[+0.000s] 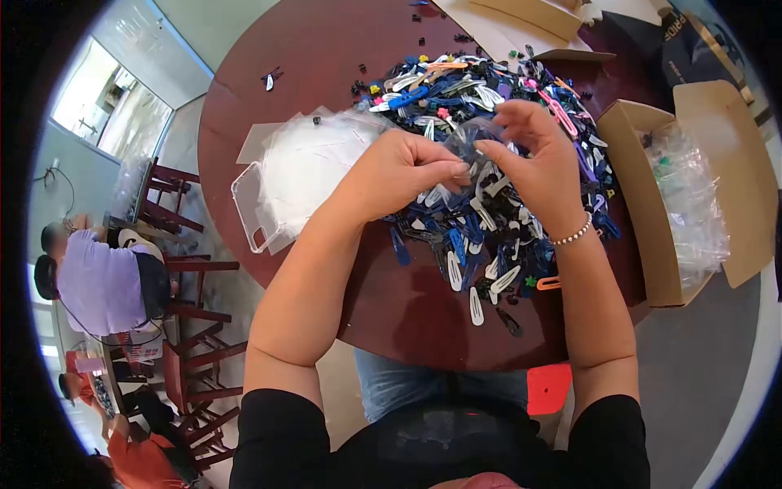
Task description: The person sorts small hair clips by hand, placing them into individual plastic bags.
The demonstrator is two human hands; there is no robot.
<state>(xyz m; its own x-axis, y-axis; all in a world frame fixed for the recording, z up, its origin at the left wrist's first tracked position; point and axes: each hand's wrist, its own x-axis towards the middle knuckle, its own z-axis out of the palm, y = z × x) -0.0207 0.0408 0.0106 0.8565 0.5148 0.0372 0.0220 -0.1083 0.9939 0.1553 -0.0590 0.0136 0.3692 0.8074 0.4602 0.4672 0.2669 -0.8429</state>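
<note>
Evidently the thing in hand is a small clear bag, held up near the middle of the frame, just above a heap of hair clips. The left hand has thumb and fingertips together, seemingly pinched on the bag's lower edge. The right hand is beside it, its fingers raised and spread away from the thumb; the thumb tip is close to the plastic, though I cannot tell whether it touches. Whether anything lies inside the bag is also hard to tell.

Such thin film should weigh next to nothing, bend at the slightest push and slide against itself, so its two layers may cling or slip. The best hold is probably a light pinch at the rim, one layer to each hand; a hard tug could stretch or split it.

Left of centre, a stack of flat bags lies on the dark red table, likely slippery and best lifted singly by a corner. The clips look small and stiff, easiest to grasp by their broad ends. At the right of the frame, a cardboard box holds more clear plastic.
</note>
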